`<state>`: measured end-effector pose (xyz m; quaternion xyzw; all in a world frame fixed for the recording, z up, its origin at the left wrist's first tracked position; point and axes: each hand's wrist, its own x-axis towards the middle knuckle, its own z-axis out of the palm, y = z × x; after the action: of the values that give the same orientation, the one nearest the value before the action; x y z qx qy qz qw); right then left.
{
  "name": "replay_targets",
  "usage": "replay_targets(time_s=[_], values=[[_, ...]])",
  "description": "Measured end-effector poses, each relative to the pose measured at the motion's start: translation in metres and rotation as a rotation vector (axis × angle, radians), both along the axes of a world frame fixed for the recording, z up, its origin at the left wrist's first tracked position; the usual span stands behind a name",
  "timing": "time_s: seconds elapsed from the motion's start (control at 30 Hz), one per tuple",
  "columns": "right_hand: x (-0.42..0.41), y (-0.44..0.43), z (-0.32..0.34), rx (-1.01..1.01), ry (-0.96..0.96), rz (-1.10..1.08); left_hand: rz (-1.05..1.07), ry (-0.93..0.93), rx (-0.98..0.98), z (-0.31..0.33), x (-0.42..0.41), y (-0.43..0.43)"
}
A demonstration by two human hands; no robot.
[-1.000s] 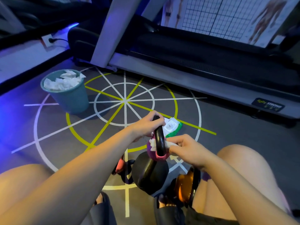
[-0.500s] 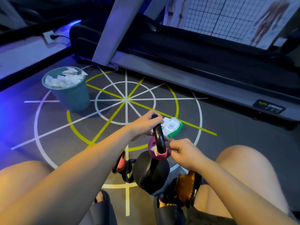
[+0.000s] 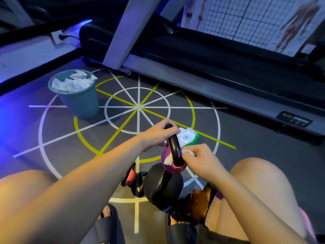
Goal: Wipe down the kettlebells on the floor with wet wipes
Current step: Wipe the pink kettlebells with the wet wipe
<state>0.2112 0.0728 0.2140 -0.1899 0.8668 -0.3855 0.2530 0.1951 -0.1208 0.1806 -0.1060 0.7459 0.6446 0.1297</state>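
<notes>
A pink kettlebell [image 3: 173,167] with a black handle [image 3: 175,147] is held up above the floor. My left hand [image 3: 161,133] grips the top of that handle. My right hand [image 3: 200,158] pinches a white wet wipe [image 3: 168,160] against the handle's lower part, where it meets the pink body. Below it a large black kettlebell [image 3: 162,186] stands on the floor. A small pink kettlebell [image 3: 130,176] lies to its left and an orange one [image 3: 200,202] to its right. A green pack of wet wipes [image 3: 187,137] lies open on the floor behind my hands.
A teal bin [image 3: 79,101] full of used wipes stands at the left on the floor's circle markings. A treadmill [image 3: 228,85] runs along the back. My knees and dark slippers [image 3: 109,226] frame the kettlebells at the bottom.
My right hand has slid the wipe along the lower handle of the pink kettlebell. My left hand keeps its grip on the top. The view has shifted slightly.
</notes>
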Motion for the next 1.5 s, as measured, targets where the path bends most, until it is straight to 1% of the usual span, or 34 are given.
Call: replay_targets(time_s=[0.13, 0.17, 0.2, 0.23, 0.3, 0.4, 0.47, 0.5, 0.57, 0.6, 0.63, 0.7, 0.83, 0.87, 1.0, 1.07, 1.1, 1.13, 1.23, 1.33, 1.37, 1.43, 1.5], values=[[-0.01, 0.007, -0.01, 0.238, 0.303, 0.239, 0.014, 0.02, -0.011, 0.001, 0.004, 0.0], [-0.012, 0.008, -0.013, 0.265, 0.329, 0.299, 0.02, 0.017, -0.008, 0.001, 0.004, -0.001], [-0.012, 0.008, -0.013, 0.271, 0.312, 0.322, 0.027, 0.011, -0.003, 0.001, 0.005, -0.002], [-0.011, 0.009, -0.013, 0.247, 0.243, 0.305, 0.036, 0.001, 0.006, 0.0, 0.005, -0.003], [-0.009, 0.009, -0.009, 0.147, 0.094, 0.204, 0.058, -0.012, 0.019, 0.0, 0.006, -0.005], [-0.004, 0.005, 0.007, -0.121, -0.103, 0.033, 0.06, 0.001, 0.017, 0.001, 0.007, -0.003], [0.002, 0.001, 0.019, -0.283, -0.294, -0.058, 0.046, 0.014, 0.0, 0.002, 0.008, 0.001], [0.004, -0.001, 0.022, -0.355, -0.399, -0.132, 0.037, 0.022, -0.006, 0.002, 0.007, 0.002], [0.001, -0.006, 0.023, -0.445, -0.545, -0.364, 0.034, 0.032, -0.011, 0.002, 0.007, 0.004], [-0.002, -0.008, 0.022, -0.477, -0.573, -0.461, 0.041, 0.033, -0.008, 0.003, 0.007, 0.005], [-0.005, -0.01, 0.023, -0.5, -0.572, -0.515, 0.05, 0.032, -0.003, 0.002, 0.006, 0.005], [-0.004, -0.011, 0.02, -0.44, -0.482, -0.459, 0.066, 0.025, -0.007, 0.001, 0.006, 0.004], [0.002, -0.003, 0.008, -0.026, -0.095, -0.077, 0.043, 0.021, -0.016, 0.002, 0.006, 0.001], [0.0, 0.0, 0.005, 0.043, -0.02, -0.003, 0.034, 0.025, -0.023, 0.003, 0.007, 0.001], [-0.009, 0.009, -0.001, 0.183, 0.133, 0.13, 0.002, 0.04, -0.034, 0.004, 0.006, 0.009], [-0.008, 0.01, -0.003, 0.233, 0.149, 0.146, -0.001, 0.044, -0.041, 0.003, 0.004, 0.011], [-0.008, 0.009, -0.002, 0.201, 0.108, 0.118, 0.009, 0.037, -0.04, 0.002, 0.003, 0.011], [-0.006, 0.007, 0.0, 0.128, 0.027, 0.072, 0.019, 0.029, -0.039, 0.002, 0.002, 0.011], [-0.004, 0.001, 0.01, -0.179, -0.289, -0.099, 0.035, 0.02, -0.038, 0.002, 0.001, 0.01], [-0.014, -0.003, 0.007, -0.414, -0.573, -0.373, 0.021, 0.049, -0.077, 0.003, 0.004, 0.011], [-0.018, -0.004, 0.007, -0.484, -0.633, -0.463, 0.016, 0.06, -0.06, 0.002, 0.005, 0.012], [-0.024, -0.007, 0.009, -0.604, -0.682, -0.587, 0.006, 0.09, -0.025, 0.0, 0.007, 0.014], [-0.023, -0.008, 0.013, -0.611, -0.676, -0.625, 0.0, 0.107, -0.01, -0.001, 0.01, 0.016]])
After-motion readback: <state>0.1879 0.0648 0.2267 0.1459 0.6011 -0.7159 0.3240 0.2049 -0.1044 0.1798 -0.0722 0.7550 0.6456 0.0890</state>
